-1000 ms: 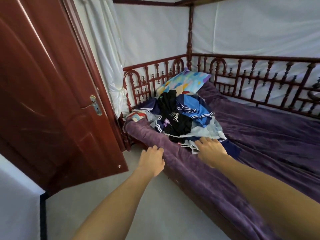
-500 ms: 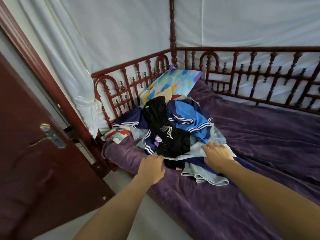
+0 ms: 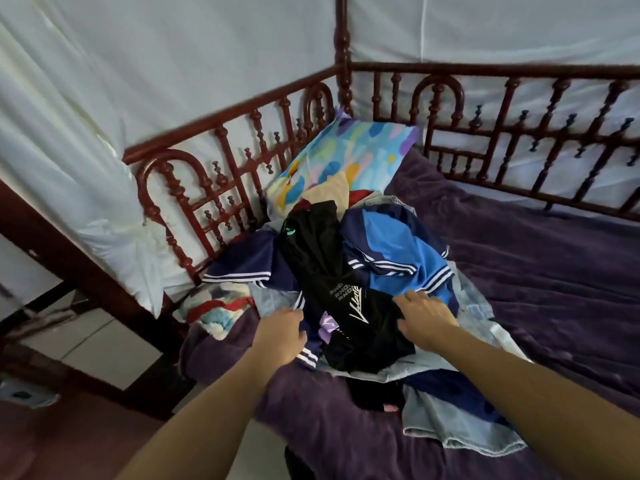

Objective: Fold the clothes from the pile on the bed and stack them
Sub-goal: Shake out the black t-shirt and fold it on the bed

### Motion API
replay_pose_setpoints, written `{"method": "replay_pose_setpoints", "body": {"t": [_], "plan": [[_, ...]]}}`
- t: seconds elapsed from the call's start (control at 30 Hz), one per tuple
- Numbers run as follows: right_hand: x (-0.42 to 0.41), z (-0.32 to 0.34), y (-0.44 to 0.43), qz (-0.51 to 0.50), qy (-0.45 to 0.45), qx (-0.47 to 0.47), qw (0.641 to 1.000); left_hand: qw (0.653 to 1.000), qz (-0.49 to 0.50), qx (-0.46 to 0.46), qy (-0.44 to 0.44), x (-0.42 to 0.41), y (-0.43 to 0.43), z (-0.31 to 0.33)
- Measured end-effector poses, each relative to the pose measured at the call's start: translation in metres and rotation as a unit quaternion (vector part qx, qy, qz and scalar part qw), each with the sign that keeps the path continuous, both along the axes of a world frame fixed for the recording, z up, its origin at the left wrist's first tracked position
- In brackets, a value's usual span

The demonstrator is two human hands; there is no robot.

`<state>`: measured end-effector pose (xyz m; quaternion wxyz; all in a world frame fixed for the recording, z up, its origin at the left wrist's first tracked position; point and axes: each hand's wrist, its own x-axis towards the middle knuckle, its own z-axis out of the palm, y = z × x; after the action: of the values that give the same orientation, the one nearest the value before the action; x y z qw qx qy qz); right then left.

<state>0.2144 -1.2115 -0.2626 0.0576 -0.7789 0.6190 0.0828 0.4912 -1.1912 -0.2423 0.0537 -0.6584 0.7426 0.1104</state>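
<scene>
A pile of clothes (image 3: 381,258) lies unfolded on a purple-covered bed (image 3: 554,289), against a bright patterned pillow (image 3: 343,154) and a dark red wooden railing (image 3: 242,174). A black shirt (image 3: 322,265) lies on top. The right hand (image 3: 427,318) rests on the pile, fingers (image 3: 412,299) spread apart. The left hand (image 3: 280,336) touches the pile's near left edge, fingers bent down; I cannot tell whether they clamp any cloth

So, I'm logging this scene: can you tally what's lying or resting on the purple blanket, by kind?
Clothes pile: 1
Pillow: 1
Patterned cloth: 1
Hands: 2, left hand, right hand
Total: 5
</scene>
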Motion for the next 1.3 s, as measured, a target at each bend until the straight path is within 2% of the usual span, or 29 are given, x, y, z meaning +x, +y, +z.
{"method": "replay_pose_setpoints", "body": {"t": [0.3,0.5,0.67,0.83,0.9,0.97,1.03,1.13,1.2,1.23,1.3], "plan": [[0.081,-0.072,-0.155,-0.129,-0.009,0.086,0.988,0.993,-0.075,0.077,0.044,0.078,-0.211,-0.078],[0.117,-0.101,-0.230,-0.249,-0.075,0.120,0.958,0.993,-0.090,0.056,0.048,0.109,-0.326,-0.102],[0.093,-0.157,-0.205,-0.336,-0.039,0.212,0.917,0.968,-0.252,-0.001,0.025,0.070,-0.354,-0.146],[0.063,-0.184,-0.144,-0.406,-0.005,0.252,0.879,0.915,-0.397,0.067,-0.008,0.017,-0.323,-0.202],[0.048,-0.182,-0.126,-0.471,-0.058,0.236,0.848,0.900,-0.423,0.095,-0.039,0.003,-0.305,-0.214],[0.030,-0.174,-0.120,-0.562,-0.169,0.180,0.789,0.900,-0.422,0.109,-0.026,-0.008,-0.289,-0.217],[0.010,-0.162,-0.126,-0.621,-0.259,0.079,0.736,0.909,-0.396,0.125,0.037,-0.018,-0.276,-0.210],[-0.010,-0.137,-0.138,-0.632,-0.320,-0.087,0.700,0.923,-0.365,0.100,0.073,-0.025,-0.258,-0.199],[-0.010,-0.133,-0.130,-0.616,-0.313,-0.109,0.715,0.925,-0.364,0.098,0.037,-0.020,-0.249,-0.200],[-0.008,-0.139,-0.118,-0.613,-0.287,-0.079,0.732,0.923,-0.368,0.113,0.019,-0.015,-0.244,-0.201],[-0.002,-0.162,-0.084,-0.594,-0.213,0.051,0.775,0.913,-0.380,0.148,-0.009,-0.003,-0.234,-0.201]]}}
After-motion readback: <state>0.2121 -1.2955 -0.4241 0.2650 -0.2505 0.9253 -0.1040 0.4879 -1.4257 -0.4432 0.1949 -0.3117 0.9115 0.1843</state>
